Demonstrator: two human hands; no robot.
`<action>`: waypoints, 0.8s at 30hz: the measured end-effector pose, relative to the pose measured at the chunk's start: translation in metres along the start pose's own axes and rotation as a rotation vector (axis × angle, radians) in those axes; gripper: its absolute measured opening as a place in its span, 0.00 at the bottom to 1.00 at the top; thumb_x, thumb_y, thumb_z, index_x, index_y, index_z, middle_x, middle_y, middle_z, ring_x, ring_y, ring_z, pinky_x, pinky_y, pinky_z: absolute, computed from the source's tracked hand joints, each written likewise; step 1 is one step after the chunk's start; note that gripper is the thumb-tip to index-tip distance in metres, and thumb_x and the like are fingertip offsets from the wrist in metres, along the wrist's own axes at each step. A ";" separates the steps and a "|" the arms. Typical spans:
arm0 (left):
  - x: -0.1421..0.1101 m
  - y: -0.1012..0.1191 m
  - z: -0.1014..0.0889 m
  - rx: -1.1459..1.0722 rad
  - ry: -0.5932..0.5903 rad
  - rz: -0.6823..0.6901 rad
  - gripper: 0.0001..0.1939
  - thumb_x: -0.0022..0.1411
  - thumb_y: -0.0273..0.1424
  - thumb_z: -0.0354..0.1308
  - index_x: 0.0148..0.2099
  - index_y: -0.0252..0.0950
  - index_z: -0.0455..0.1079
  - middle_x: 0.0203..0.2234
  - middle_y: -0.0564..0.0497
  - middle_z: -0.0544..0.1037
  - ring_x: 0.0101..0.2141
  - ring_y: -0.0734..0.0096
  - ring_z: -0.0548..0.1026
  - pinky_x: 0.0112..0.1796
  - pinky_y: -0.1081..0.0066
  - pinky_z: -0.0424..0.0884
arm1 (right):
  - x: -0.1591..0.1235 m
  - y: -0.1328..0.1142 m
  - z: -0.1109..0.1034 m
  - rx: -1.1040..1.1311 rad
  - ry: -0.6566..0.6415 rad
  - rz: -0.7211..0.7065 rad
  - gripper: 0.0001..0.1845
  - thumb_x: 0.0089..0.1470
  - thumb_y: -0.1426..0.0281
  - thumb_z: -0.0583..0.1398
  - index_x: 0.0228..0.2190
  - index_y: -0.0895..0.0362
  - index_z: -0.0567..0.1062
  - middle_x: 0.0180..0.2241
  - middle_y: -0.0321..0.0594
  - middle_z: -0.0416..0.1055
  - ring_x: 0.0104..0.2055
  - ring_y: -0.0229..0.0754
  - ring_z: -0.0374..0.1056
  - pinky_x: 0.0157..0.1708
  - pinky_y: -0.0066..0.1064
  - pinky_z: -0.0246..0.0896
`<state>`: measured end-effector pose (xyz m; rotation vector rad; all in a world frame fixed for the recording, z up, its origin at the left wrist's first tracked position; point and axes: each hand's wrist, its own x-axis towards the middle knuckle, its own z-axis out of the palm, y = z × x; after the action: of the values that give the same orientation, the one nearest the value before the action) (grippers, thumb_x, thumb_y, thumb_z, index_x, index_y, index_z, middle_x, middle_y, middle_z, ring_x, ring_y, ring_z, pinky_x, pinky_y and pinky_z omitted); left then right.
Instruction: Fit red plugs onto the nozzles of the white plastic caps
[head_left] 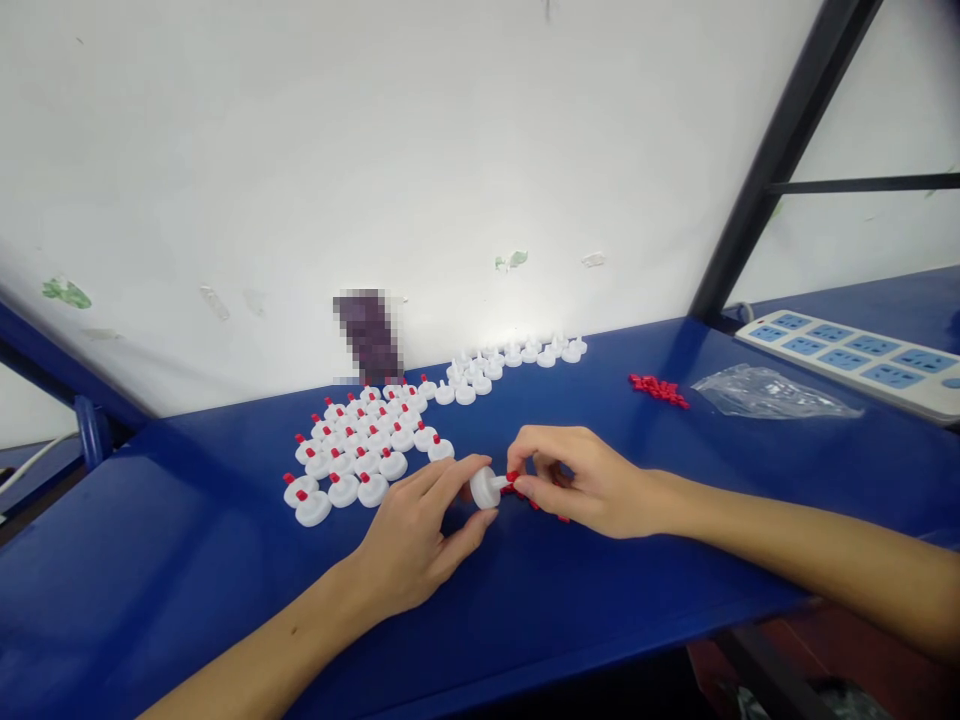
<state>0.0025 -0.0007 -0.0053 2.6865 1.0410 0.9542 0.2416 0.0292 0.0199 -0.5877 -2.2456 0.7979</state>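
My left hand [420, 525] grips a white nozzle cap [484, 488] by its round base, tilted so that its spout points right. Between the thumb and forefinger of my right hand [574, 480] is a small red tip [512, 478], held at the end of that spout. Part of a pile of loose red tips [564, 518] shows beneath my right hand, mostly hidden by it. Left of my hands stand several white caps with red tips [343, 488]. Behind them, along the wall, is a row of white caps with bare spouts [466, 393].
A second pile of red tips [658, 390] lies at the right, beside a clear plastic bag [772, 392]. Farther right is a white power strip with blue sockets [855, 350]. A blurred-out dark object [369, 335] leans on the wall. The blue table [585, 630] ends at its front edge.
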 end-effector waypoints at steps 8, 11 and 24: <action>-0.003 0.001 -0.002 -0.028 -0.013 0.013 0.18 0.72 0.34 0.52 0.62 0.38 0.59 0.37 0.50 0.75 0.34 0.69 0.73 0.37 0.70 0.70 | -0.001 0.002 0.001 0.047 -0.007 0.060 0.05 0.62 0.67 0.57 0.36 0.56 0.67 0.20 0.28 0.64 0.19 0.31 0.59 0.21 0.23 0.54; -0.003 0.001 -0.001 -0.032 -0.012 0.009 0.19 0.72 0.34 0.52 0.62 0.39 0.59 0.37 0.50 0.75 0.34 0.69 0.73 0.37 0.70 0.70 | -0.002 0.002 0.000 0.029 -0.013 0.045 0.05 0.62 0.68 0.57 0.36 0.56 0.66 0.19 0.27 0.63 0.18 0.31 0.58 0.20 0.23 0.54; 0.001 -0.002 -0.006 -0.080 -0.018 0.038 0.17 0.73 0.44 0.48 0.53 0.38 0.64 0.33 0.50 0.74 0.30 0.69 0.72 0.32 0.71 0.68 | 0.000 0.002 0.002 -0.031 0.047 -0.035 0.08 0.64 0.68 0.58 0.40 0.59 0.75 0.27 0.35 0.73 0.23 0.31 0.64 0.25 0.23 0.61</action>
<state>-0.0014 0.0004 -0.0001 2.6537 0.9309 0.9545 0.2405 0.0297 0.0176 -0.5745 -2.2233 0.7258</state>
